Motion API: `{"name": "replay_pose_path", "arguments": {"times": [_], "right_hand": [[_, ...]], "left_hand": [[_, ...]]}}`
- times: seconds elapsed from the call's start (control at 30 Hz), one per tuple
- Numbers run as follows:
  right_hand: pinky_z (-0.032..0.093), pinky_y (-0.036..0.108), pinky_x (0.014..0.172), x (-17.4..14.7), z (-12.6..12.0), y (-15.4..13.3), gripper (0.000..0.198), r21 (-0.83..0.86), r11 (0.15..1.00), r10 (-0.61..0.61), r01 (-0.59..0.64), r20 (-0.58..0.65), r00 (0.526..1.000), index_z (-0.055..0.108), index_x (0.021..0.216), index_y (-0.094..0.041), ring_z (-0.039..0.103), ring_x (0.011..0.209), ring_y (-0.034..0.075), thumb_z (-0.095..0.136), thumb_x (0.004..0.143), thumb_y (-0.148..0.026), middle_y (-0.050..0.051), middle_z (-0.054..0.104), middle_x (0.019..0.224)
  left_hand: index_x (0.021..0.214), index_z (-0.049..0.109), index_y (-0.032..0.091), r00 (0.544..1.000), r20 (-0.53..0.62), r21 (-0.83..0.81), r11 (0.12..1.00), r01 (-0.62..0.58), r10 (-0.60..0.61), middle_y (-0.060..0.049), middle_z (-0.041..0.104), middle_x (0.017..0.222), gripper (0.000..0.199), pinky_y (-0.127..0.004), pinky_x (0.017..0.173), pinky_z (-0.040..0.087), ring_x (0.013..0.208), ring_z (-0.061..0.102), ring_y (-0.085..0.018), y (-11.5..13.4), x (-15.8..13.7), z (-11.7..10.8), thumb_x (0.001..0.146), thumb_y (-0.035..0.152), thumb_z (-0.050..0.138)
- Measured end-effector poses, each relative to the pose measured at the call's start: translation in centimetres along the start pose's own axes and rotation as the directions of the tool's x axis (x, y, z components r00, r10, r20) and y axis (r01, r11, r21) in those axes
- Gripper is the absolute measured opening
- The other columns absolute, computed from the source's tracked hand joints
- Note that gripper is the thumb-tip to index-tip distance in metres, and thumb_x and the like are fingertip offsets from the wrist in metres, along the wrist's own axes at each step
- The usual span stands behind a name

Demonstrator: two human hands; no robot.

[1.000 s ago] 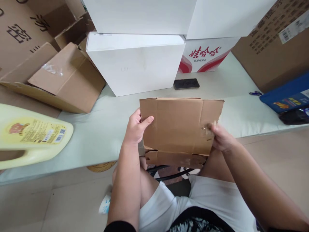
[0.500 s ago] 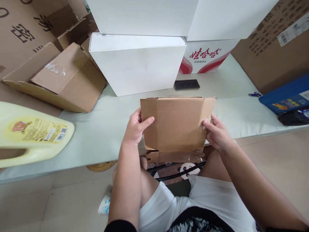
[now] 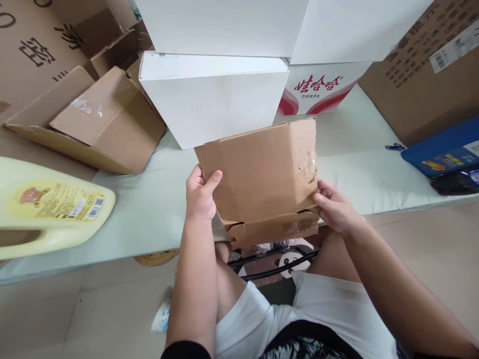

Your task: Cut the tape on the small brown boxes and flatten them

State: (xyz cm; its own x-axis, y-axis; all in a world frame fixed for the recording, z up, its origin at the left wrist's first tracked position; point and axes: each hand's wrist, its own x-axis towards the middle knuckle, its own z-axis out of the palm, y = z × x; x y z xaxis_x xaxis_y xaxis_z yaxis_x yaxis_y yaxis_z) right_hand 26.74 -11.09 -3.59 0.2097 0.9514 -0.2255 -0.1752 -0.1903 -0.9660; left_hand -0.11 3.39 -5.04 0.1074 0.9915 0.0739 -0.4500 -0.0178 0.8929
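Note:
Between my hands is a flattened brown cardboard box (image 3: 262, 174), creased, with a narrow flap along its lower edge. It is tilted, its right side higher than its left. My left hand (image 3: 204, 193) grips the left edge, thumb on the near face and fingers behind. At the lower right edge, my right hand (image 3: 331, 204) pinches the cardboard between thumb and fingers. A torn, scuffed patch with bits of tape shows near the right edge. The cardboard is held above the front of the pale green table and over my lap.
White boxes (image 3: 213, 104) and a white box with red lettering (image 3: 318, 87) stand behind. An opened carton (image 3: 112, 119) and a pale yellow jug (image 3: 56, 204) are at left. To the right are a large carton (image 3: 426, 89), a blue package (image 3: 445, 144) and a dark bottle (image 3: 454, 182).
The cardboard has turned counterclockwise, its right side rising and its upper left shifting left. It now covers the phone. My right hand has slid to the lower right edge.

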Motion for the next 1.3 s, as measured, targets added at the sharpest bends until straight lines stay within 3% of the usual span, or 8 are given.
{"name": "replay_pose_path", "arguments": {"times": [0.13,0.33,0.47,0.63,0.77,0.93,1.07,1.3], "right_hand": [[0.065,0.034,0.077,-0.3,0.0,0.1,0.052,-0.102,0.987,0.131,-0.128,0.027,0.991,0.073,0.106,-0.023,0.078,0.088,0.025,0.093,0.066,-0.049,0.006,0.081,0.095],[0.065,0.033,0.073,-0.6,0.3,0.1,0.049,-0.01,0.998,0.058,-0.059,-0.121,0.991,0.07,0.105,-0.025,0.078,0.08,0.023,0.093,0.066,-0.046,0.003,0.082,0.095],[0.065,0.037,0.077,-0.7,0.4,-0.2,0.053,0.007,1.0,0.027,-0.026,-0.146,0.989,0.068,0.109,-0.026,0.079,0.088,0.026,0.091,0.067,-0.049,0.004,0.082,0.101],[0.064,0.031,0.07,-0.6,0.8,-0.5,0.061,0.022,1.0,0.011,-0.008,-0.154,0.988,0.062,0.125,-0.031,0.078,0.081,0.022,0.088,0.071,-0.042,0.0,0.08,0.098],[0.062,0.028,0.066,-0.5,1.1,-0.6,0.095,0.059,0.998,-0.011,0.022,-0.173,0.985,0.033,0.154,-0.038,0.077,0.076,0.018,0.086,0.075,-0.036,-0.002,0.079,0.101],[0.058,0.025,0.058,-0.3,1.2,-0.8,0.079,0.049,0.999,0.005,0.001,-0.124,0.992,0.047,0.139,-0.036,0.075,0.068,0.017,0.088,0.072,-0.042,-0.003,0.079,0.091],[0.058,0.026,0.064,-0.2,0.9,-0.6,0.067,0.077,0.996,0.043,-0.037,-0.078,0.996,0.054,0.122,-0.034,0.076,0.072,0.018,0.091,0.068,-0.047,-0.004,0.079,0.084],[0.057,0.026,0.063,-0.3,0.5,-0.2,0.068,0.077,0.995,0.061,-0.058,-0.043,0.997,0.054,0.125,-0.033,0.075,0.069,0.018,0.091,0.069,-0.046,-0.005,0.078,0.079]], "left_hand": [[0.101,0.07,0.022,1.0,-0.017,-0.002,1.0,0.009,-0.009,-0.005,0.08,0.103,0.053,-0.036,0.086,0.061,0.095,0.076,-0.024,0.1,0.2,-0.2,0.062,0.044,0.097],[0.107,0.067,0.022,0.97,0.191,-0.004,0.988,0.152,-0.149,-0.01,0.078,0.116,0.056,-0.042,0.095,0.061,0.117,0.072,-0.032,1.0,-0.3,-0.1,0.068,0.057,0.09],[0.11,0.065,0.021,0.927,0.26,0.079,0.962,0.26,-0.271,-0.011,0.08,0.11,0.056,-0.042,0.089,0.064,0.108,0.076,-0.032,1.2,-0.6,0.1,0.068,0.046,0.093],[0.112,0.06,0.023,0.941,0.197,0.087,0.96,0.264,-0.277,-0.006,0.082,0.097,0.059,-0.04,0.08,0.066,0.092,0.079,-0.029,0.7,-0.4,0.1,0.068,0.044,0.093],[0.116,0.055,0.025,0.946,0.16,0.119,0.957,0.265,-0.282,-0.003,0.08,0.085,0.065,-0.04,0.071,0.066,0.081,0.08,-0.029,0.5,-0.3,-0.1,0.068,0.047,0.093],[0.113,0.055,0.025,0.965,0.13,0.108,0.97,0.216,-0.229,-0.003,0.081,0.087,0.068,-0.039,0.074,0.066,0.084,0.08,-0.029,0.5,-0.3,0.0,0.064,0.05,0.095],[0.119,0.051,0.029,0.99,0.061,0.1,0.988,0.121,-0.127,-0.003,0.08,0.093,0.07,-0.04,0.081,0.065,0.094,0.079,-0.029,0.6,-0.2,-0.1,0.067,0.051,0.093],[0.119,0.05,0.03,0.993,0.021,0.109,0.988,0.113,-0.116,-0.003,0.08,0.097,0.071,-0.039,0.082,0.065,0.095,0.079,-0.028,0.5,0.1,-0.6,0.067,0.051,0.093]]}}
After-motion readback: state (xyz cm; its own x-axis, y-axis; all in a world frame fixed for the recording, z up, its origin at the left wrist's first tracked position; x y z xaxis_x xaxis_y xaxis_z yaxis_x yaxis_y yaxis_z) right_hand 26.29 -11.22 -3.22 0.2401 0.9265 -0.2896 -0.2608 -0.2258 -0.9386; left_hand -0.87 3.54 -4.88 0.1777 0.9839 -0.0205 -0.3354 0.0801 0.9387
